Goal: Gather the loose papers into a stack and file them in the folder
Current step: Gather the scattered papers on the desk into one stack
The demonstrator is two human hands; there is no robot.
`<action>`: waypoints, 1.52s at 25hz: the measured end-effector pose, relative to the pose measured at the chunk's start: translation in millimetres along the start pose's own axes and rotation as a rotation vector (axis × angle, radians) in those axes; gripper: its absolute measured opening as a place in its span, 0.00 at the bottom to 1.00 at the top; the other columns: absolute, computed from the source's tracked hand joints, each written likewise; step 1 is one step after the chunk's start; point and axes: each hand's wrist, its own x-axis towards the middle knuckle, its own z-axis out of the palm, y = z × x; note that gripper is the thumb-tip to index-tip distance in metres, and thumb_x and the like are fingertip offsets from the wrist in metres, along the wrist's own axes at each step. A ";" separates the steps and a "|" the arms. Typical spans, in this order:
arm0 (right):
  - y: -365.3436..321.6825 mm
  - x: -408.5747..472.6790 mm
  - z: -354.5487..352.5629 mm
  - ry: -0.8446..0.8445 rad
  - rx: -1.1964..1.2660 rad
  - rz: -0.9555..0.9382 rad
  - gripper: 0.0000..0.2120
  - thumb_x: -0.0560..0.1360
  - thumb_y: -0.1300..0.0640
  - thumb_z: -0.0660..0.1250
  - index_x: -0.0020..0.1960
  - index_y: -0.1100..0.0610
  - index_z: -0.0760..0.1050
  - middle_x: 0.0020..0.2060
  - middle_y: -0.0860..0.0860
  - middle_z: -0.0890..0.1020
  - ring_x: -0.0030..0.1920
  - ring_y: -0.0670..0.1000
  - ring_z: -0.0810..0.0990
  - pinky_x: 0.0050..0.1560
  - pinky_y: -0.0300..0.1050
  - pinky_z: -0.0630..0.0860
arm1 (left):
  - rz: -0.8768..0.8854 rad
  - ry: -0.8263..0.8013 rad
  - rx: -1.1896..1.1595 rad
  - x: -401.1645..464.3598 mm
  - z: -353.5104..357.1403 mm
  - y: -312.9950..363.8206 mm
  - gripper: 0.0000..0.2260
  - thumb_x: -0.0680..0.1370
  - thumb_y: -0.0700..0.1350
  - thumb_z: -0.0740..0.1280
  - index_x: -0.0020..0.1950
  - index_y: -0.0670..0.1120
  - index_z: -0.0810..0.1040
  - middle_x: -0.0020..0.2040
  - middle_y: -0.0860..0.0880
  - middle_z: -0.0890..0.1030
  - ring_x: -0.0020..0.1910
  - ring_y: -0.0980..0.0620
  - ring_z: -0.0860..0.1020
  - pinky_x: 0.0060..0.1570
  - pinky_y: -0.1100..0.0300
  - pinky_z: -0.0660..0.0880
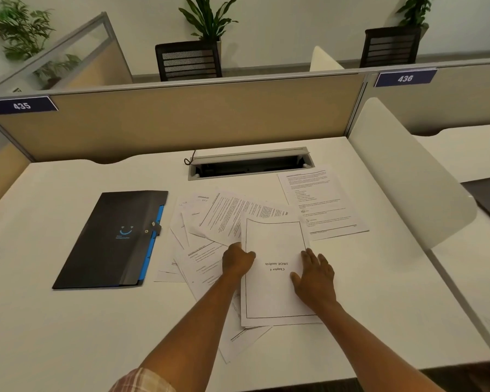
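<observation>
Several white printed papers lie fanned and overlapping in the middle of the white desk. On top is a bordered title page reading "Chapter 4 SWOT Analysis", upside down to me. My left hand grips that page's left edge, thumb on top. My right hand lies flat on its right side, fingers spread. One more printed sheet lies apart at the upper right. A black folder with a blue edge lies closed to the left, clasp fastened.
An open cable tray with a cord is set into the desk behind the papers. A beige partition labelled 435 closes the back. A white curved divider stands on the right. Chairs and plants sit beyond.
</observation>
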 end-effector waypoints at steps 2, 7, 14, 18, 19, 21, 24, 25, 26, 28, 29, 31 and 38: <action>0.3 1.0 -0.3 -0.003 0.005 -0.030 0.34 0.78 0.45 0.61 0.79 0.56 0.55 0.79 0.51 0.57 0.79 0.58 0.52 0.77 0.55 0.51 | -0.010 0.006 0.021 -0.2 2.0 2.2 0.22 0.75 0.45 0.68 0.68 0.40 0.73 0.64 0.43 0.79 0.62 0.43 0.78 0.59 0.53 0.76; 0.1 7.1 -2.7 0.011 0.080 -0.055 0.36 0.78 0.46 0.63 0.79 0.57 0.54 0.79 0.53 0.58 0.79 0.57 0.55 0.78 0.53 0.52 | 0.010 0.059 -0.054 -3.2 0.3 4.4 0.23 0.78 0.44 0.66 0.72 0.42 0.69 0.68 0.43 0.76 0.66 0.43 0.75 0.65 0.50 0.73; -14.0 33.4 -25.3 0.132 0.632 0.084 0.37 0.75 0.49 0.71 0.77 0.59 0.59 0.69 0.60 0.73 0.66 0.60 0.74 0.67 0.54 0.71 | 0.135 -0.016 -0.264 7.5 -34.1 -6.0 0.19 0.79 0.43 0.66 0.69 0.41 0.72 0.67 0.43 0.77 0.64 0.45 0.76 0.66 0.49 0.72; -18.9 51.0 -33.7 -0.024 1.024 0.189 0.29 0.74 0.51 0.73 0.70 0.57 0.69 0.50 0.62 0.83 0.47 0.53 0.80 0.48 0.50 0.77 | 0.111 -0.050 -0.282 23.2 -52.6 -4.5 0.24 0.80 0.46 0.65 0.73 0.39 0.67 0.72 0.42 0.72 0.70 0.42 0.71 0.70 0.45 0.68; -18.9 54.5 -33.9 -0.076 1.082 0.209 0.25 0.73 0.51 0.74 0.68 0.57 0.72 0.49 0.63 0.83 0.45 0.52 0.80 0.45 0.49 0.77 | 0.089 -0.037 -0.307 27.6 -54.8 -4.2 0.26 0.80 0.47 0.66 0.75 0.39 0.65 0.73 0.44 0.70 0.72 0.42 0.69 0.71 0.45 0.67; -20.7 62.5 -33.8 -0.159 1.089 0.204 0.17 0.73 0.52 0.74 0.59 0.56 0.79 0.49 0.59 0.85 0.44 0.52 0.82 0.43 0.50 0.78 | 0.030 0.007 -0.419 34.8 -56.3 -3.3 0.24 0.79 0.45 0.66 0.75 0.41 0.66 0.69 0.47 0.73 0.69 0.44 0.72 0.69 0.47 0.70; -29.8 81.0 -42.3 -0.212 1.063 0.124 0.08 0.72 0.55 0.74 0.49 0.58 0.82 0.46 0.56 0.87 0.42 0.53 0.85 0.46 0.51 0.83 | -0.059 0.094 -0.605 40.5 -51.5 -4.9 0.16 0.79 0.42 0.65 0.67 0.43 0.75 0.59 0.49 0.80 0.56 0.46 0.80 0.59 0.52 0.77; -35.0 89.3 -47.9 -0.213 1.044 0.085 0.07 0.73 0.54 0.73 0.48 0.57 0.83 0.44 0.54 0.87 0.41 0.52 0.85 0.45 0.50 0.82 | -0.096 0.135 -0.657 42.8 -49.2 -6.9 0.15 0.79 0.41 0.65 0.66 0.42 0.76 0.58 0.48 0.81 0.54 0.46 0.80 0.57 0.53 0.77; -40.2 97.9 -54.2 -0.201 1.018 0.041 0.06 0.74 0.53 0.72 0.46 0.55 0.83 0.43 0.51 0.87 0.42 0.50 0.84 0.46 0.48 0.81 | -0.135 0.175 -0.706 44.3 -47.1 -9.0 0.15 0.79 0.40 0.65 0.65 0.41 0.76 0.59 0.46 0.81 0.54 0.45 0.79 0.56 0.54 0.77; -49.7 118.1 -67.4 -0.147 0.966 -0.009 0.05 0.76 0.53 0.69 0.46 0.52 0.83 0.44 0.46 0.85 0.45 0.47 0.82 0.50 0.44 0.77 | -0.208 0.251 -0.772 48.2 -44.1 -12.7 0.16 0.79 0.39 0.64 0.66 0.40 0.75 0.62 0.42 0.80 0.56 0.43 0.79 0.58 0.52 0.77; -53.0 129.5 -72.0 -0.125 0.931 -0.001 0.06 0.76 0.54 0.68 0.47 0.53 0.83 0.45 0.47 0.85 0.47 0.48 0.82 0.52 0.45 0.77 | -0.240 0.288 -0.784 50.1 -43.2 -13.8 0.17 0.79 0.38 0.63 0.67 0.39 0.73 0.63 0.41 0.79 0.58 0.41 0.78 0.60 0.49 0.77; -58.9 153.2 -77.2 -0.133 0.775 0.019 0.09 0.77 0.57 0.65 0.52 0.58 0.82 0.47 0.52 0.86 0.49 0.54 0.83 0.54 0.52 0.77 | -0.293 0.355 -0.793 53.5 -42.1 -14.5 0.19 0.79 0.37 0.63 0.71 0.39 0.70 0.65 0.39 0.77 0.62 0.39 0.77 0.63 0.45 0.75; -76.8 199.7 -68.7 -0.220 0.172 -0.172 0.26 0.78 0.47 0.67 0.70 0.60 0.69 0.68 0.58 0.75 0.66 0.61 0.74 0.66 0.56 0.72 | -0.337 0.450 -0.810 66.8 -31.1 -3.9 0.23 0.80 0.38 0.62 0.74 0.39 0.65 0.69 0.39 0.74 0.65 0.39 0.75 0.65 0.46 0.74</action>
